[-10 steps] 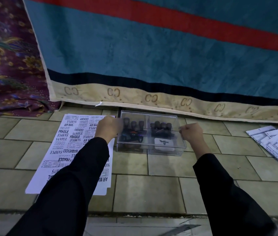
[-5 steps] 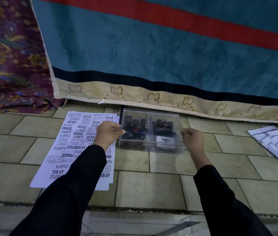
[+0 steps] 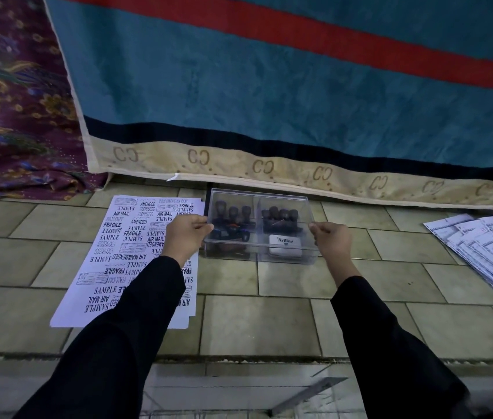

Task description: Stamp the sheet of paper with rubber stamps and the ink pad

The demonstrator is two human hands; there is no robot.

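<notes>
1. The sheet of paper (image 3: 136, 252) lies on the left part of the tiled floor, already crowded with prints. The left sleeve hangs over its right side, so a dragging cuff could shift it or smear ink.
2. The left hand (image 3: 183, 237) pinches the left top edge of the clear box (image 3: 257, 259), apparently its lid. The grip is shallow and the slick plastic could slip.
3. The box sits near the floor's far edge, just beside the sheet. If the lid sticks, a pull could tilt the whole box. That would topple the rubber stamps (image 3: 233, 217) standing inside and slide the ink pad (image 3: 285, 244) out of the front right compartment.
4. The right hand (image 3: 331, 241) pinches the opposite edge. Uneven lifting between the two hands could jam the lid.
5. A pile of papers (image 3: 487, 246) lies at the floor's right edge, well apart. A lid set down carelessly there could scatter it.
</notes>
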